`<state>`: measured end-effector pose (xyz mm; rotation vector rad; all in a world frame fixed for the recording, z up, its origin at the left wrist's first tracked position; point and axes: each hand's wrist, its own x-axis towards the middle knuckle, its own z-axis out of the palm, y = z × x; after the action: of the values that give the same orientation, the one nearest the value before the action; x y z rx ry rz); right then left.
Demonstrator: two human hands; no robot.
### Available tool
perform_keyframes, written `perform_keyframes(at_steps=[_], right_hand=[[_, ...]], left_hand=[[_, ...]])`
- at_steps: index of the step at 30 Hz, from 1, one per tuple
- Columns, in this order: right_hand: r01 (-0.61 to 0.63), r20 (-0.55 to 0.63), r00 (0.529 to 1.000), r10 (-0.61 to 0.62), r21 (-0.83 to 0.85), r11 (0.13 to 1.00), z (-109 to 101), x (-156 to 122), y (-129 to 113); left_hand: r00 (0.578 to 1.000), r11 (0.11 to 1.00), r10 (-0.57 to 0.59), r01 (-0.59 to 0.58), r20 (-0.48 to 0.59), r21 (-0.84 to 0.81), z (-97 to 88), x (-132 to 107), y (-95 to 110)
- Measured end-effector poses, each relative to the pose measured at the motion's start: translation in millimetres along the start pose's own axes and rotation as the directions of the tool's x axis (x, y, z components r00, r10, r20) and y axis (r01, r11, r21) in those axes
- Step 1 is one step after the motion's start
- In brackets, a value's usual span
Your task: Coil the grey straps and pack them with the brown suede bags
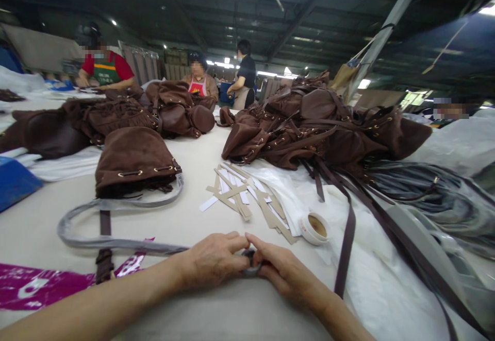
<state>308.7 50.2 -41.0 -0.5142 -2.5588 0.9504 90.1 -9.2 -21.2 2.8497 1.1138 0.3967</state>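
A brown drawstring bag [133, 158] lies on the table, its gathered mouth with gold eyelets turned towards me. From it a strap [116, 243] wrapped in clear plastic loops left, then runs right into my hands. My left hand [216, 261] is closed on this strap near its end. Facing it, my right hand [284, 269] pinches the curled grey end of the strap; the fingertips of both hands nearly meet. The fingers partly hide that end. A second, bare brown strap with a buckle [104, 261] hangs down from the bag across the table.
Brown bags [317, 119] are heaped at the back right, more bags [116, 114] at the back left. Card strips [235, 189] and a round tape roll [315, 227] lie ahead. White plastic sheeting [382, 258] covers the right. Several people work beyond the table.
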Motion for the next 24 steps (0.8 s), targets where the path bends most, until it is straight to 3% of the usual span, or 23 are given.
perform_keyframes(at_steps=[2, 3, 6, 8, 10, 12, 14, 15, 17, 20, 22, 24], right_hand=[[-0.039, 0.002, 0.999, 0.039, -0.02, 0.999, 0.9, 0.0, -4.5], [-0.066, -0.007, 0.998, 0.066, -0.047, 0.997, 4.3, -0.5, -7.2], [-0.148, -0.092, 0.986, 0.136, -0.135, 0.98, 17.4, -2.1, -11.1], [-0.13, -0.104, 0.988, 0.118, -0.113, 0.985, 20.0, -2.0, -7.8], [-0.059, -0.059, 0.997, 0.057, -0.031, 0.998, 13.8, -0.6, -1.6], [-0.015, 0.001, 1.0, 0.015, 0.041, 0.999, 2.7, 2.2, 2.9], [-0.027, 0.047, 0.999, 0.025, 0.025, 0.999, -5.4, 5.7, 2.3], [-0.041, 0.061, 0.997, 0.042, -0.014, 0.999, -6.3, 7.3, 0.1], [-0.081, 0.046, 0.995, 0.088, -0.126, 0.989, -0.8, 9.3, -6.4], [-0.163, -0.081, 0.986, 0.147, -0.242, 0.956, 14.6, 8.3, -13.2], [-0.172, -0.103, 0.983, 0.153, -0.206, 0.963, 17.3, 5.8, -12.0], [-0.119, -0.041, 0.992, 0.116, -0.098, 0.988, 10.4, 3.7, -7.6]], left_hand=[[0.996, 0.995, 0.087, -0.086, -0.018, 0.058, 6.8, 0.6, 0.7], [0.996, 0.994, 0.077, -0.074, -0.036, 0.074, 13.4, 1.3, 4.1], [0.984, 0.987, -0.144, 0.151, -0.106, 0.059, 33.1, 2.7, 17.4], [0.957, 0.961, -0.27, 0.274, -0.104, 0.023, 36.1, 2.7, 21.4], [0.971, 0.973, -0.23, 0.231, -0.061, 0.001, 28.9, 3.1, 18.1], [0.998, 0.998, -0.063, 0.063, -0.022, -0.016, 18.1, 4.3, 10.6], [0.999, 0.998, 0.045, -0.045, -0.008, -0.037, 13.3, 6.4, 5.1], [0.999, 0.999, 0.028, -0.028, -0.016, -0.038, 14.9, 7.8, 4.8], [0.99, 0.991, -0.131, 0.128, -0.053, -0.046, 24.7, 10.6, 9.9], [0.928, 0.929, -0.361, 0.348, -0.097, -0.129, 38.0, 12.7, 21.8], [0.932, 0.918, -0.356, 0.336, -0.067, -0.212, 34.6, 10.9, 22.8], [0.972, 0.935, -0.235, 0.222, -0.011, -0.277, 23.5, 7.4, 16.3]])
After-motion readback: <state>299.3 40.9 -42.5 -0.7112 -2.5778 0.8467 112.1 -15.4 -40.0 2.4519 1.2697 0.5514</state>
